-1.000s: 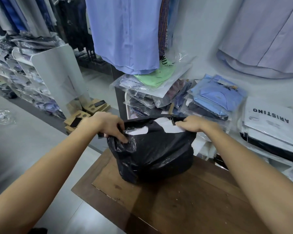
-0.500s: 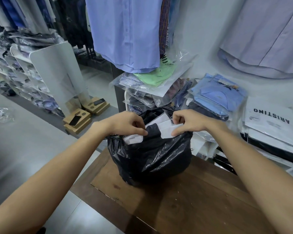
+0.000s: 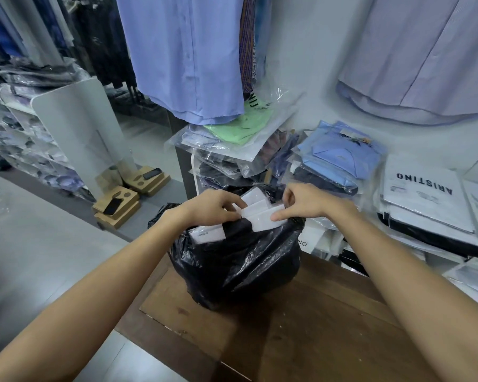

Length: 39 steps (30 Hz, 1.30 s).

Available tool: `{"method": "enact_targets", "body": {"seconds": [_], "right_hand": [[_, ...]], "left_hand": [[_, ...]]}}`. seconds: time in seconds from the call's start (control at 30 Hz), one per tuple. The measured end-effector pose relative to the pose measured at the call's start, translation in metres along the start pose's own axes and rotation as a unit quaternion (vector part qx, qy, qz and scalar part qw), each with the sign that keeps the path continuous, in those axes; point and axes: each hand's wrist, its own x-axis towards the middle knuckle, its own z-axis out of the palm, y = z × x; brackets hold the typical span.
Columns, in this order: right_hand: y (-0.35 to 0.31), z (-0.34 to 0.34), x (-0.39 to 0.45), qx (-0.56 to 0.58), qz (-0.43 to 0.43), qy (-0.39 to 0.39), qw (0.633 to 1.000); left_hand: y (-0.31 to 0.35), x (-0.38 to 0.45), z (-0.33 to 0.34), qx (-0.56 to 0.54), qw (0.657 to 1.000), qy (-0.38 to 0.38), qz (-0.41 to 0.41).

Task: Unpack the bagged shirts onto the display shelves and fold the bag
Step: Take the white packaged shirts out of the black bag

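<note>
Black bag (image 3: pixel 240 260) sits on wooden table (image 3: pixel 329 326), mouth open. Left hand (image 3: pixel 210 208) & right hand (image 3: pixel 301 202) both pinch white shirt packs (image 3: pixel 260 213) sticking out the top.

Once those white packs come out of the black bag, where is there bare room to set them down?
Bare wood shows on the table in front of the black bag, between the forearms, and beside the bag's left. The shelves behind are crowded: the green-topped stack, the blue shirts and the ARISTINO packs cover them.
</note>
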Motion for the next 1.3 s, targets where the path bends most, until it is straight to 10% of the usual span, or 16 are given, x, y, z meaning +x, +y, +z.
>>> {"method": "enact_targets", "body": {"seconds": [0.4, 0.9, 1.13, 1.3], "right_hand": [[-0.025, 0.010, 0.001, 0.162, -0.105, 0.068, 0.979], [-0.038, 0.016, 0.003, -0.116, -0.194, -0.003, 0.974], [-0.060, -0.016, 0.002, -0.090, -0.207, 0.074, 0.971], [-0.076, -0.045, 0.005, -0.010, -0.210, 0.173, 0.962]], "left_hand": [[0.014, 0.012, 0.007, -0.011, 0.996, 0.083, -0.034], [0.024, -0.013, 0.000, 0.103, 0.992, -0.031, -0.062], [0.033, -0.025, -0.031, -0.141, 0.982, -0.035, -0.119], [0.027, -0.031, -0.081, -0.018, 0.999, 0.018, -0.044]]}}
